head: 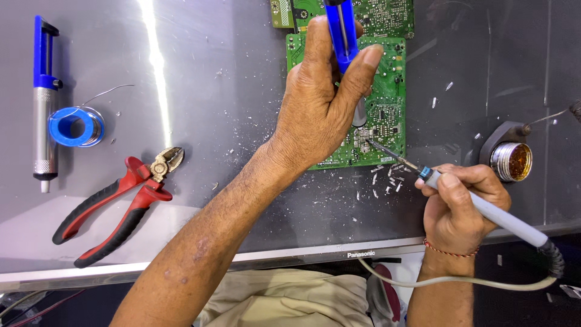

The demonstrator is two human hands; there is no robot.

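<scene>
Green circuit board at the desk's far edge: left hand wrapped tight round a blue desoldering pump standing on it, right hand pinching the soldering iron, tip touching the board's near edge.

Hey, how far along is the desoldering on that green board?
Done: pale bits litter the table beside the green circuit board. In hand: left hand stands a blue solder sucker on the board; right hand aims the soldering iron at its lower edge. Left: cannot tell how many joints remain.
</scene>
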